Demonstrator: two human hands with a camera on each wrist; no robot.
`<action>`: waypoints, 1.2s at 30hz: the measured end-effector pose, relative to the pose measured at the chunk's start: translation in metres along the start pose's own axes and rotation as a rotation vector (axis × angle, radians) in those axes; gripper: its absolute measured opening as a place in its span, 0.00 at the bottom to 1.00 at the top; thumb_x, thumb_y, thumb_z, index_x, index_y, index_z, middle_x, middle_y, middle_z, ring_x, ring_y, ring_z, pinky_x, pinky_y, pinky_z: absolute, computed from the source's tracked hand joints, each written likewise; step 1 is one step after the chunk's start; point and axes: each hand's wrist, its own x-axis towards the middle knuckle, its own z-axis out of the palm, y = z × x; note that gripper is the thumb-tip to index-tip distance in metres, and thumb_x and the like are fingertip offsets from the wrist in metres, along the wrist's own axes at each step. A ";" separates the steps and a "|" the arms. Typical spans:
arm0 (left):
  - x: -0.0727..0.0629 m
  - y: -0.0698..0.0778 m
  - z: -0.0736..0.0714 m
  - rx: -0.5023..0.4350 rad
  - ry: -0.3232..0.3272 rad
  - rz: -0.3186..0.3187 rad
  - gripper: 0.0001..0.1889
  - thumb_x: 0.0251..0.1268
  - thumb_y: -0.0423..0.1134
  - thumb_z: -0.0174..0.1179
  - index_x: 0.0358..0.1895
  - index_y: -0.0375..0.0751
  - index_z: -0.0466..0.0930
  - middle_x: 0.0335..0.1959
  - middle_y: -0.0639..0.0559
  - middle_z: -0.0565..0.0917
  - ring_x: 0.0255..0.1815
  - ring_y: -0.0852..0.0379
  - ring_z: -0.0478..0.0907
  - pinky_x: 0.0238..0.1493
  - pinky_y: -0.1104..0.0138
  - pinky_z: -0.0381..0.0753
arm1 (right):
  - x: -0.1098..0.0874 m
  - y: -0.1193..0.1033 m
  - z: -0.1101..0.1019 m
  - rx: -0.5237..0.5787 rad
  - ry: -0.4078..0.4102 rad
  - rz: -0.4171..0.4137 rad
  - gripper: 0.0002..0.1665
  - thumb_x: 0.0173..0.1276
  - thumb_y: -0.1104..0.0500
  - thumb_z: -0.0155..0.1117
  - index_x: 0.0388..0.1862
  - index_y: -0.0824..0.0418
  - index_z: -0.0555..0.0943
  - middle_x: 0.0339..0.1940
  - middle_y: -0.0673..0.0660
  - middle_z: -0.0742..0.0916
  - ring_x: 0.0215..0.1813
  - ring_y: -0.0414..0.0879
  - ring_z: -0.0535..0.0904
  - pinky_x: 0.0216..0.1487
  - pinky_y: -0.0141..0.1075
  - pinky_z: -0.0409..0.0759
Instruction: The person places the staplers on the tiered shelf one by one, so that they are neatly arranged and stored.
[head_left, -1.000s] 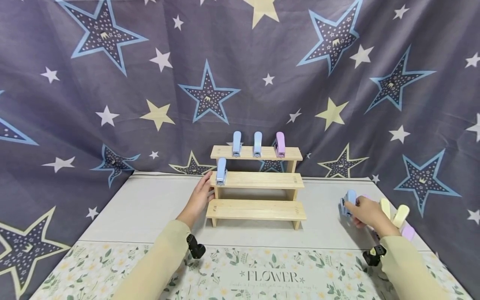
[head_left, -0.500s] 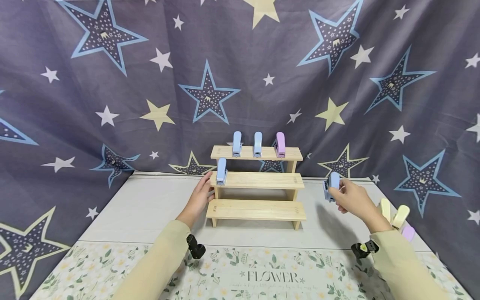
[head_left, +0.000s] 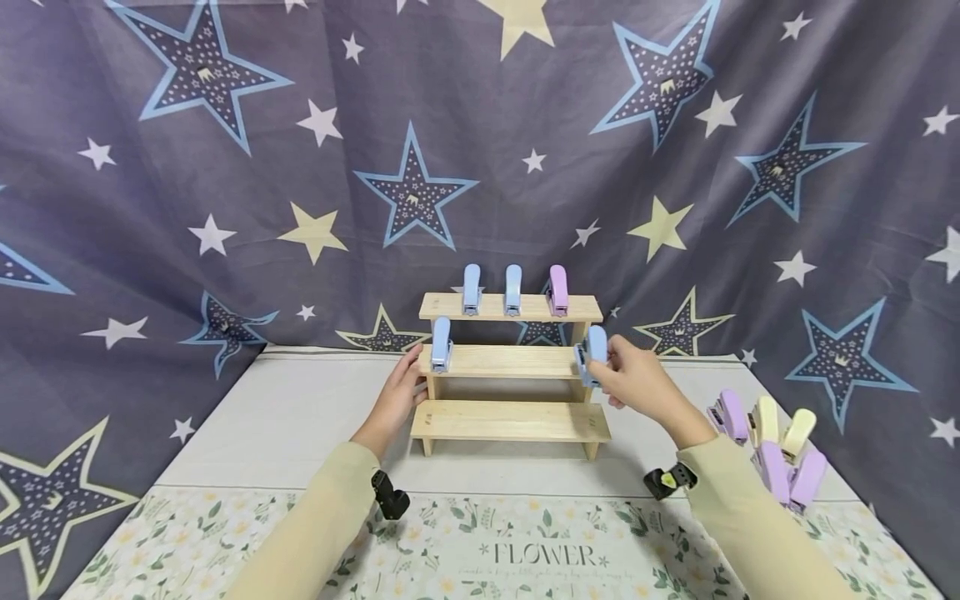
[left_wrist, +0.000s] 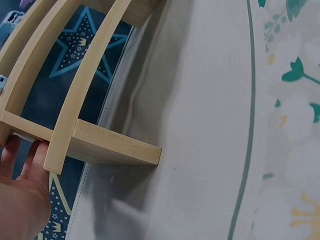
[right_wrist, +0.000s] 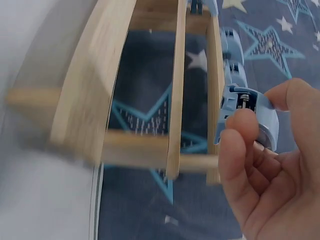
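Observation:
A light wooden three-step display rack point(head_left: 510, 420) stands on the table. My left hand point(head_left: 393, 398) holds its left end at the middle step; in the left wrist view the fingertips go out of sight behind the side board. My right hand point(head_left: 637, 379) pinches a blue stapler point(head_left: 596, 354) at the right end of the middle step. In the right wrist view its spring shows between thumb and fingers. Whether its base touches the step I cannot tell. Another blue stapler point(head_left: 441, 343) stands at that step's left end.
On the top step stand two blue staplers, one at the left point(head_left: 471, 289), and a purple stapler point(head_left: 557, 290). Several purple and yellow staplers point(head_left: 772, 471) are grouped on the table at the right. A star-patterned cloth point(head_left: 420, 83) hangs behind.
My right hand has carried the blue stapler from the group at the right, leftwards to the middle step. The left hand has stayed at the rack.

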 end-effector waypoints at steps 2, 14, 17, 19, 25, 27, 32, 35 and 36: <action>0.001 0.000 0.000 -0.003 -0.002 -0.005 0.27 0.85 0.44 0.32 0.82 0.49 0.46 0.77 0.36 0.56 0.74 0.36 0.57 0.74 0.45 0.59 | 0.005 -0.008 0.008 0.012 -0.025 -0.009 0.13 0.71 0.55 0.57 0.43 0.64 0.73 0.23 0.57 0.83 0.18 0.45 0.79 0.22 0.38 0.81; -0.001 -0.001 0.000 0.015 0.010 0.012 0.27 0.85 0.44 0.33 0.82 0.49 0.48 0.76 0.37 0.59 0.73 0.37 0.60 0.73 0.46 0.62 | 0.034 -0.045 0.054 0.121 -0.090 -0.039 0.14 0.72 0.53 0.60 0.41 0.63 0.71 0.22 0.54 0.82 0.19 0.44 0.80 0.21 0.36 0.83; -0.001 -0.001 0.001 0.016 0.015 0.015 0.27 0.85 0.44 0.33 0.81 0.49 0.49 0.76 0.38 0.59 0.73 0.37 0.60 0.73 0.46 0.63 | 0.040 -0.049 0.063 0.127 -0.098 -0.043 0.14 0.72 0.52 0.60 0.40 0.63 0.71 0.22 0.54 0.83 0.19 0.44 0.80 0.22 0.35 0.83; -0.001 -0.001 0.001 0.013 0.016 0.016 0.27 0.85 0.44 0.33 0.81 0.48 0.49 0.76 0.37 0.59 0.73 0.37 0.60 0.73 0.46 0.64 | 0.044 -0.051 0.069 0.117 -0.100 -0.047 0.15 0.72 0.52 0.60 0.39 0.62 0.71 0.21 0.54 0.83 0.19 0.45 0.81 0.22 0.35 0.82; -0.001 -0.001 0.001 0.014 0.017 0.017 0.27 0.85 0.45 0.33 0.81 0.50 0.50 0.76 0.38 0.59 0.73 0.38 0.60 0.73 0.46 0.63 | 0.053 -0.057 0.081 0.078 -0.098 -0.057 0.16 0.72 0.49 0.59 0.38 0.61 0.70 0.19 0.52 0.83 0.20 0.45 0.81 0.24 0.36 0.78; -0.001 -0.001 0.001 0.012 0.014 0.017 0.26 0.85 0.45 0.33 0.81 0.50 0.50 0.76 0.38 0.59 0.73 0.38 0.60 0.73 0.46 0.63 | 0.056 -0.059 0.085 0.059 -0.090 -0.065 0.16 0.72 0.48 0.59 0.37 0.60 0.71 0.19 0.51 0.83 0.20 0.44 0.80 0.25 0.35 0.76; -0.001 0.000 0.002 0.008 0.013 0.022 0.27 0.85 0.44 0.33 0.82 0.49 0.49 0.76 0.36 0.58 0.73 0.36 0.59 0.73 0.45 0.63 | 0.064 -0.063 0.092 0.002 -0.040 -0.077 0.17 0.70 0.48 0.60 0.34 0.60 0.71 0.19 0.50 0.78 0.21 0.42 0.70 0.24 0.35 0.69; -0.002 0.001 0.002 0.004 0.014 0.025 0.27 0.85 0.44 0.33 0.82 0.48 0.48 0.76 0.36 0.58 0.73 0.36 0.59 0.73 0.45 0.63 | 0.069 -0.064 0.097 -0.021 -0.031 -0.069 0.17 0.69 0.47 0.61 0.32 0.59 0.71 0.20 0.50 0.76 0.22 0.42 0.68 0.24 0.34 0.68; -0.003 0.001 0.002 0.002 0.015 0.024 0.27 0.85 0.43 0.33 0.82 0.47 0.48 0.76 0.36 0.58 0.73 0.36 0.59 0.73 0.45 0.63 | 0.070 -0.064 0.098 -0.023 -0.037 -0.064 0.17 0.69 0.47 0.61 0.32 0.59 0.71 0.20 0.50 0.76 0.23 0.42 0.68 0.24 0.34 0.67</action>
